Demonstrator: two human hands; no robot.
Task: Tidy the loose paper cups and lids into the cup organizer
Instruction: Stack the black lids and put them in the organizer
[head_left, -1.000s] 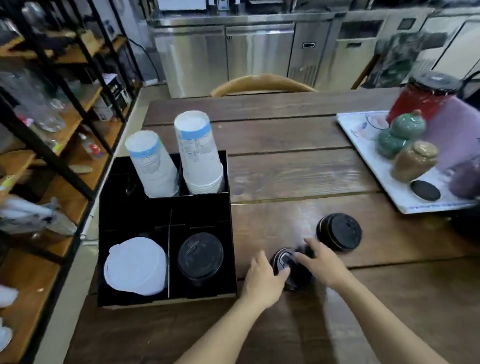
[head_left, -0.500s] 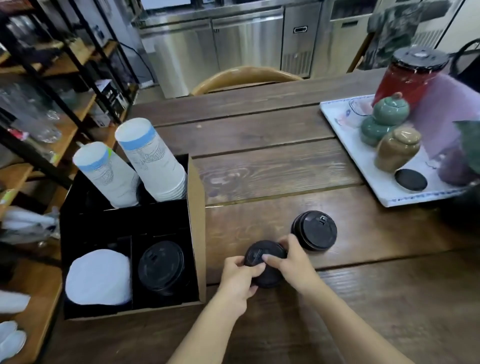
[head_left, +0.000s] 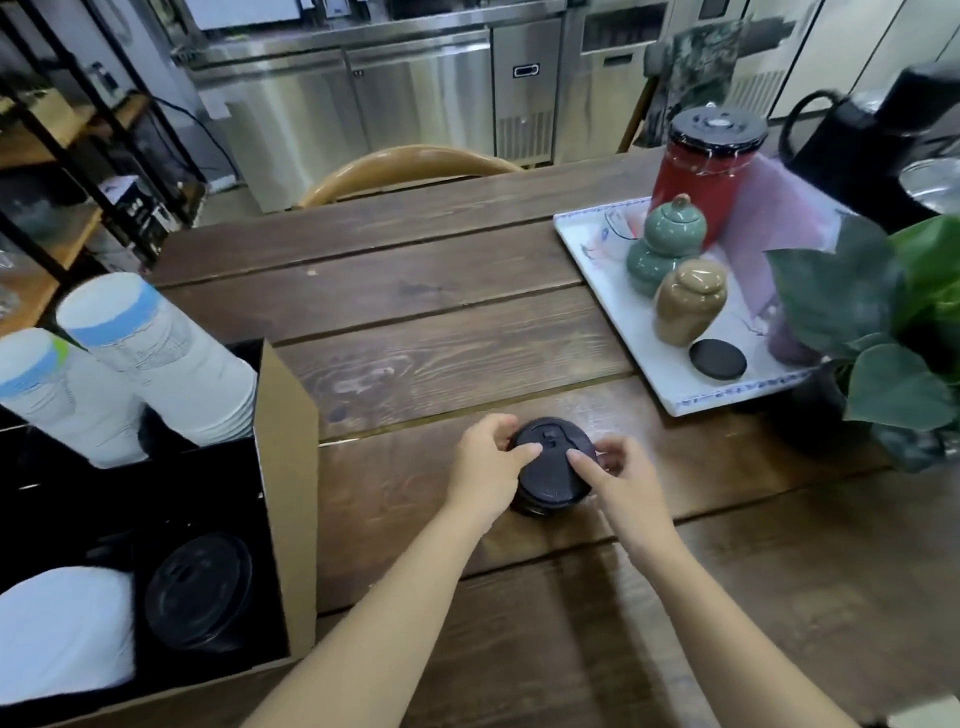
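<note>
A stack of black cup lids (head_left: 551, 467) rests on the wooden table (head_left: 441, 332) in front of me. My left hand (head_left: 485, 467) grips its left side and my right hand (head_left: 621, 475) its right side, with a fingertip pressing on top. The black cardboard cup organizer (head_left: 288, 467) stands at the left. Its far compartments hold two upside-down stacks of white paper cups (head_left: 156, 358). Its near compartments hold black lids (head_left: 200, 592) and white lids (head_left: 62, 629).
A white tray (head_left: 587, 239) at the right carries a red canister (head_left: 701, 166), green and tan jars and a black disc (head_left: 718, 359). A leafy plant (head_left: 883, 332) stands at the right edge. A chair back (head_left: 405, 169) is beyond the table, shelving at the left.
The two separate piles of black lids are now one stack under both hands. The view has shifted right, so the organizer sits further left.
</note>
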